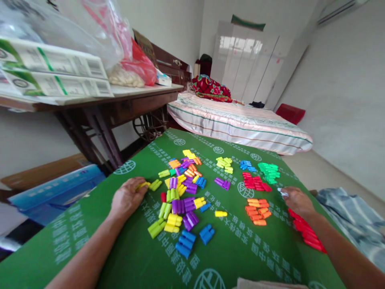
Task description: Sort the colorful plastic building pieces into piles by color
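My left hand (128, 197) is closed at the left of the green board, pinching a yellow plastic toy block (143, 185). A yellow-green block (155, 184) lies just beyond its fingertips. To its right spreads a mixed heap with purple blocks (178, 206), yellow blocks (173, 222) and blue blocks (185, 243). On the right side, my right hand (296, 200) is closed on a small white thing (282, 192) whose kind I cannot make out. Red blocks (306, 233) lie in a row beneath my right wrist. Sorted nearby are orange blocks (258, 211), red blocks (255, 182) and green blocks (269, 172).
The green board (135, 257) carries white printing. Small groups of yellow-green blocks (224, 163) and blue blocks (247, 165) lie farther back. A sewing-machine table (144, 93) stands left, a bed (240, 120) beyond, and a blue box (60, 196) low at left.
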### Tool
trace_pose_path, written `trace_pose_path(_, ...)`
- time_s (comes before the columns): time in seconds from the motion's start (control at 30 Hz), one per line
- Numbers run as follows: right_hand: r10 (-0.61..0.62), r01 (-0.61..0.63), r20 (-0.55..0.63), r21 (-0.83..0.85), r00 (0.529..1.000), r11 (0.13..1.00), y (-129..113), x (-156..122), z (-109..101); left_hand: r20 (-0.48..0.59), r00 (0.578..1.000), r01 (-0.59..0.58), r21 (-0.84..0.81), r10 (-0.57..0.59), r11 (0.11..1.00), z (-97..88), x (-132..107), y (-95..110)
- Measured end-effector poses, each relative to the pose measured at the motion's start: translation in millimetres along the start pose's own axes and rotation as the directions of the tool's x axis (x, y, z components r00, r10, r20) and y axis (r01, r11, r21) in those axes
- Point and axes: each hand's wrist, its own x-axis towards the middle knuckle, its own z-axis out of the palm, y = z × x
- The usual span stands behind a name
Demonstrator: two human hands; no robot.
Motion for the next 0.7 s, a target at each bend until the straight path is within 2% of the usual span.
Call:
trace_pose_path(0.1, -0.062, 0.063, 0.019, -0.025, 0.998, 0.998, -6.4, 0.9, -2.1, 0.002, 1.0, -0.007, -0.002, 0.007, 1.0, 0.5, -0.7, -0.9)
trace_pose_path(0.2, -0.099, 0.1, 0.013, -0.057, 0.995, 0.993, -30.7, 2.6, -6.5, -0.014, 1.0, -0.017, -0.006, 0.016, 1.0, 1.9, 0.0, -2.9)
trace_pose_path(0.3, -0.133, 0.135, 0.034, -0.042, 0.99, 0.99, -76.4, -0.7, -13.4, -0.016, 1.0, -0.015, -0.009, 0.015, 1.0, 2.8, 1.4, -4.2)
trace_pose_path(0.47, -0.24, 0.221, 0.113, 0.162, 0.964, 0.962, -169.4, -17.0, -24.4, 0.016, 1.0, -0.004, -0.015, 0.005, 1.0, 1.7, 3.0, -4.1)
trace_pose_path(0.6, -0.258, 0.213, 0.125, 0.292, 0.958, 0.933, -232.3, -25.7, -29.4, -0.008, 1.0, -0.019, -0.003, 0.019, 1.0, 0.9, 2.3, -4.0)
trace_pose_path(0.7, -0.268, 0.197, 0.173, 0.344, 0.948, 0.918, -269.1, -32.1, -29.5, -0.031, 0.998, -0.045, 0.005, 0.045, 0.999, 1.6, 1.3, -3.9)
